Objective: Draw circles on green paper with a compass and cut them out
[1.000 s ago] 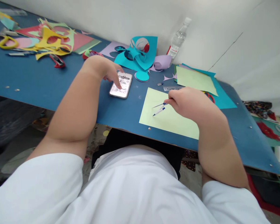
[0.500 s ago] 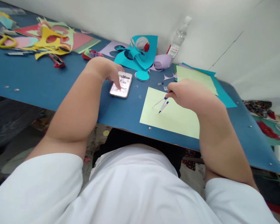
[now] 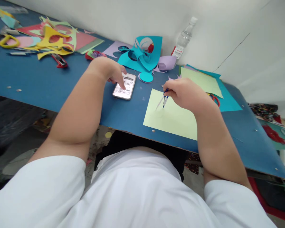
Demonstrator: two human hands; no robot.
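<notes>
The right hand [image 3: 185, 95], at centre right of the frame, is closed in a pinch around the top of a compass [image 3: 163, 100]. The compass legs are set close together and slant from the fingertips down and to the left, so the long axis runs from the hand toward the frame's lower left. The tips meet a pale green paper [image 3: 173, 120] near its upper left corner. The paper lies flat at the near edge of the blue surface [image 3: 38, 82], with the right forearm lying across its right part.

The left hand [image 3: 109, 71] is well apart to the left. It grips nothing, and its fingers are bent down onto the lit screen of a phone [image 3: 124, 87]. A teal disc [image 3: 146, 77] lies just beyond the phone. A bottle [image 3: 184, 38] stands against the wall at upper centre.
</notes>
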